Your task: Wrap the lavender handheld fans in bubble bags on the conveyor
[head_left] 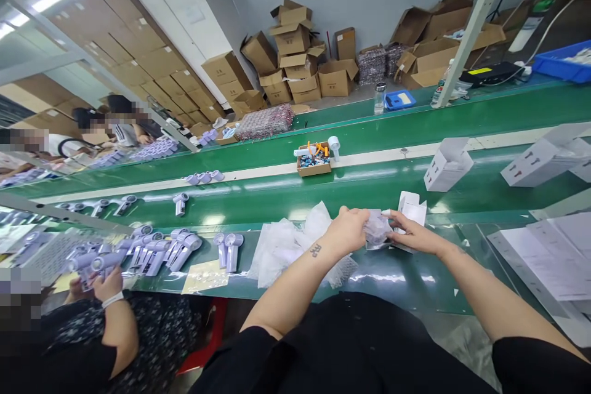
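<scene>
Between my hands is a lilac-tinted item in a clear plastic bag (377,229), held just above the green work surface; its exact kind is hidden by the wrap. My left hand (347,231) is closed around its left side. From the right, my right hand (413,235) grips the other side with thumb and fingers. Just behind the right hand lies a small white box (412,208) with its flaps open. Left of the package, a loose pile of translucent bags (281,249) lies partly under my left forearm.
Lilac hand-held devices with round heads (184,249) stand to the left, near a co-worker's hands (108,283). White cartons (447,163) stand on the green belt at right, above a stack of papers (545,252). A small brown box of parts (314,169) sits ahead.
</scene>
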A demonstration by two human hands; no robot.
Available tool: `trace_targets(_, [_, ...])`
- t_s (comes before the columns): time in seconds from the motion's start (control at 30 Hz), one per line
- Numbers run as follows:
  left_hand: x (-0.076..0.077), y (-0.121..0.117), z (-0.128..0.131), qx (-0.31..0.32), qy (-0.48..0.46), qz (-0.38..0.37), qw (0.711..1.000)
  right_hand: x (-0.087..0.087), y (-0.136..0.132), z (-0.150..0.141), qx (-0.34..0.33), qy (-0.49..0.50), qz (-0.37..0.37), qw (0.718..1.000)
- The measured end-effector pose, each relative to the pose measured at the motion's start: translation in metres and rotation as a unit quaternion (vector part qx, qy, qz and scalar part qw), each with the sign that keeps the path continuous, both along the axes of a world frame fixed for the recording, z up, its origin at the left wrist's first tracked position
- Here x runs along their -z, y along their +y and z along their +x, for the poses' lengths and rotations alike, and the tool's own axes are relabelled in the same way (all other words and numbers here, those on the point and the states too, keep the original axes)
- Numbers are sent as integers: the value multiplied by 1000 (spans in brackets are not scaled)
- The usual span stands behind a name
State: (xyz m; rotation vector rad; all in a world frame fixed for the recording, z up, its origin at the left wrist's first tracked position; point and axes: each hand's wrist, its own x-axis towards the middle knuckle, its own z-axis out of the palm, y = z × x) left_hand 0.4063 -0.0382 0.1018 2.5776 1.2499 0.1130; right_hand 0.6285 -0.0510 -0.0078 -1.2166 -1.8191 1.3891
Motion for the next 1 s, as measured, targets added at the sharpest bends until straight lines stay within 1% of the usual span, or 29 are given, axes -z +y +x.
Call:
trace_targets(0.07, [-6, -5, 9, 60, 28, 21, 998, 6, -2, 1, 4, -10, 7, 1000])
trace_targets(0.13, [-9, -13, 19, 119, 48, 58, 990, 13, -1, 0, 19, -33, 44, 998])
trace_targets(0.2, [-9, -19, 28, 192, 58, 92, 975, 18, 1, -3, 33, -56, 88, 994])
trace_targets(0.27, [-10, -15, 35, 257, 59, 108, 958, 21, 3, -7, 48, -79, 113, 989])
trace_targets(0.33, [-14, 1, 38, 298, 58, 81, 949, 23, 4, -11, 65, -93, 115, 987])
trace_targets(0.37, [-18, 13, 39, 299, 63, 48, 951, 23, 4, -14, 78, -95, 114, 986])
trace_targets(0.4, [-23, 25, 39, 284, 72, 7, 956, 24, 3, -17, 92, -95, 115, 984])
trace_targets(0.47, [-33, 47, 37, 222, 98, -74, 967, 25, 0, -22, 118, -89, 121, 982])
trace_targets(0.5, [-36, 53, 36, 189, 109, -97, 971, 25, -1, -25, 127, -85, 125, 980])
trace_targets(0.53, [-38, 55, 34, 164, 115, -104, 974, 25, -3, -27, 131, -82, 125, 980])
trace_targets(0.6, [-36, 49, 29, 157, 115, -84, 977, 24, -6, -30, 131, -85, 117, 981])
trace_targets(0.67, [-28, 34, 23, 151, 100, -58, 982, 23, -7, -32, 132, -106, 113, 979])
trace_targets(0.73, [-18, 19, 18, 113, 89, -46, 989, 23, -6, -34, 132, -126, 120, 976])
trace_targets(0.8, [-9, 11, 18, 78, 94, -23, 992, 23, -4, -35, 130, -131, 133, 974])
trace_targets(0.83, [-5, 10, 21, 83, 102, -10, 991, 23, -3, -35, 126, -130, 138, 974])
trace_targets(0.9, [2, 13, 32, 143, 143, -18, 979, 22, -2, -35, 105, -123, 153, 975])
trace_targets(0.97, [7, 19, 44, 206, 193, -67, 957, 21, -4, -34, 60, -104, 164, 979])
trace_targets(1.0, [10, 21, 47, 219, 209, -89, 949, 21, -6, -33, 38, -91, 162, 982])
